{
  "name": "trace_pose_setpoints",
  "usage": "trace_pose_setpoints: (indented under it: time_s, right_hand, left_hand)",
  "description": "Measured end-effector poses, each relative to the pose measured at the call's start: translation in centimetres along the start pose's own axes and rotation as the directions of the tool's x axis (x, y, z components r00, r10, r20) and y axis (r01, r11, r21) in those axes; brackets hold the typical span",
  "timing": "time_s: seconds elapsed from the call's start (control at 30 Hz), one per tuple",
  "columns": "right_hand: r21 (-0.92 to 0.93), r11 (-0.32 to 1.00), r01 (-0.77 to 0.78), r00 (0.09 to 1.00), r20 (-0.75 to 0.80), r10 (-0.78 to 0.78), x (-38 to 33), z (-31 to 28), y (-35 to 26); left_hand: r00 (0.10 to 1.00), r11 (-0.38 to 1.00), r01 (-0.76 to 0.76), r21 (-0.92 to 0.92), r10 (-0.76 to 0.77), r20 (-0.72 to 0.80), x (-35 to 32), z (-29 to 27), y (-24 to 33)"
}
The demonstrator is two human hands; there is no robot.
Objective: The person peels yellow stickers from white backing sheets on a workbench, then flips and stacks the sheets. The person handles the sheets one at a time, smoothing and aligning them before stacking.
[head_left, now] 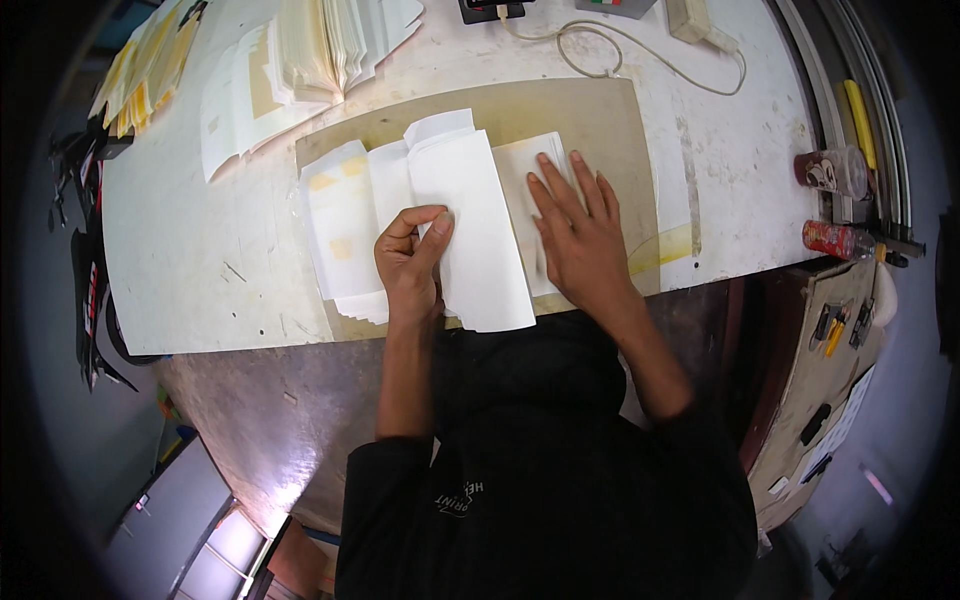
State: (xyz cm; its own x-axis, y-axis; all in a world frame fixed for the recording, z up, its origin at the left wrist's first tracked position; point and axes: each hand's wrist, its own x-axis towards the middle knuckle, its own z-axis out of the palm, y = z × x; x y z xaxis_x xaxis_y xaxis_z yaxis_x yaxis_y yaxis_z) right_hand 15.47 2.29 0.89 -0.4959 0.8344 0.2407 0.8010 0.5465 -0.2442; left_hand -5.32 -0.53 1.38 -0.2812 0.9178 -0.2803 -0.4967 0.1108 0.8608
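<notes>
My left hand [408, 265] pinches the left edge of a folded white paper sheet [480, 230] between thumb and fingers, holding it upright-long over the middle of the mat. My right hand [588, 230] lies flat, fingers spread, on a white paper stack [515, 160] to the right, partly hidden behind the held sheet. Left of my left hand sits a pile of white paper [340, 210] with yellowish patches, its lower edges uneven. All of this rests on a grey-brown board [610, 115] on the white table.
Fanned paper bundles [310, 60] occupy the far left of the white table [200, 270]. A pale cable [560, 45] loops at the back. By the right edge are a plastic cup [830, 172] and a red-labelled bottle [835, 240]; a brown cabinet [810, 390] stands below.
</notes>
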Motion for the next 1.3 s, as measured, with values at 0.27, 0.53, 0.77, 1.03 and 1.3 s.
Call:
trace_pose_setpoints:
  time_s: [0.27,0.53,0.77,1.03,1.3]
  right_hand:
    - [0.033,0.996,-0.084,0.985,0.157,0.078,0.3,0.1,-0.2]
    - [-0.010,0.994,-0.107,0.984,0.142,0.107,1.0,1.1,1.1]
    - [0.121,0.978,-0.170,0.978,0.140,0.153,1.5,0.5,1.7]
    - [0.862,0.303,-0.407,0.855,0.242,0.459,1.3,-4.6,-1.6]
    - [0.907,-0.063,-0.416,0.805,0.399,0.439,0.8,-3.7,-1.0]
  left_hand:
    - [0.999,0.995,0.016,-0.096,-0.012,0.043,0.2,-0.7,-0.4]
    - [1.000,0.999,0.011,-0.053,-0.009,0.029,0.3,-0.5,-0.3]
    - [0.999,0.995,-0.030,0.098,0.027,0.039,-0.7,1.0,0.3]
    - [0.976,0.992,-0.109,0.070,0.094,0.197,-1.8,3.2,1.3]
    - [0.980,0.993,-0.061,-0.100,0.078,0.185,-2.0,3.3,1.5]
